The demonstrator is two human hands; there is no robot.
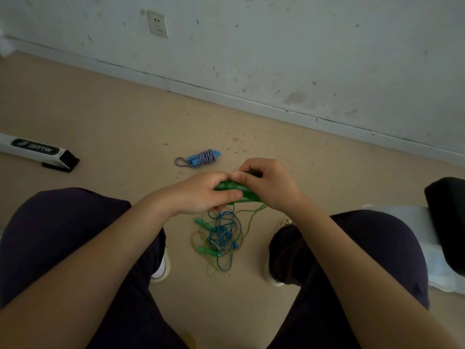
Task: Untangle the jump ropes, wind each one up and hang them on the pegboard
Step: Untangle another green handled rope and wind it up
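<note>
My left hand (201, 192) and my right hand (269, 182) both grip a pair of dark green jump-rope handles (237, 191) held together above the floor. A thin green cord (251, 214) trails from them down to a tangled pile of blue and green ropes (221, 238) on the floor between my feet; teal handles (203, 224) lie in the pile. A wound blue-and-white striped rope with light blue handles (201, 157) lies on the floor farther away, near the wall.
A white and black bar-shaped object (37, 152) lies on the floor at the left. A black item on a white surface (445, 222) sits at the right edge. My knees frame the pile. The wall with a socket (157, 26) runs behind.
</note>
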